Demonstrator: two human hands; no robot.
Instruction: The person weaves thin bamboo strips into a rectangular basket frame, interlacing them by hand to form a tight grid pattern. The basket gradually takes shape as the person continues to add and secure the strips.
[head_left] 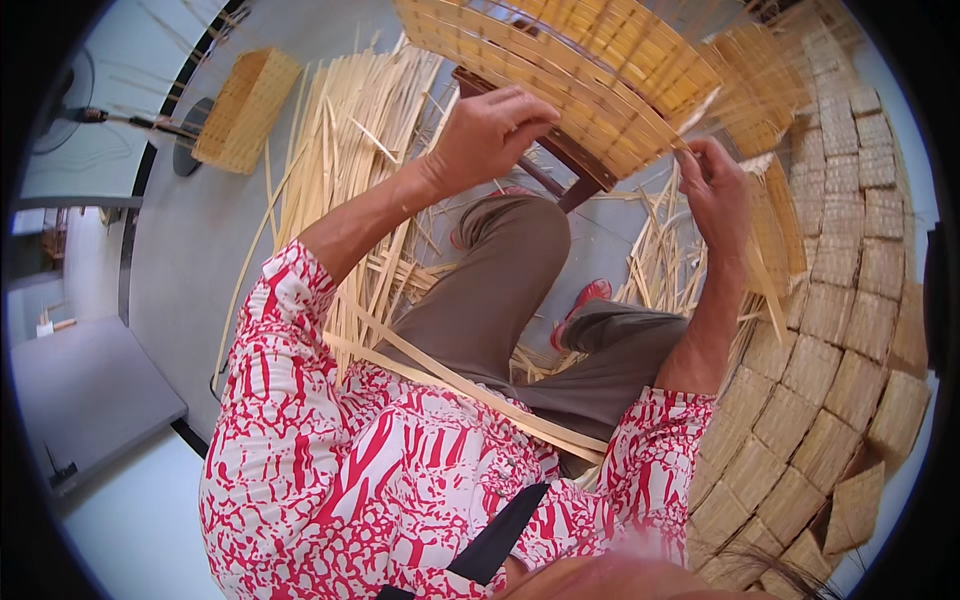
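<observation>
A half-woven bamboo basket (pixel 610 110) with upright stakes rests tilted on a small dark wooden stool (pixel 583 190) before my knees. My left hand (pixel 492 132) is at the basket's near wall, its fingers pinched together. Whatever is between those fingertips, if anything, is hidden. At the basket's right corner my right hand (pixel 716 190) pinches a thin bamboo strip (pixel 660 135) that runs along the wall. Several loose flat bamboo strips (pixel 500 405) lie across my lap.
A large bundle of split bamboo (pixel 345 150) lies on the floor to the left, near another woven basket (pixel 245 110). More woven pieces (pixel 755 85) stand beyond the right corner. Rows of stacked woven baskets (pixel 840 340) fill the right side. A grey table (pixel 95 400) is at far left.
</observation>
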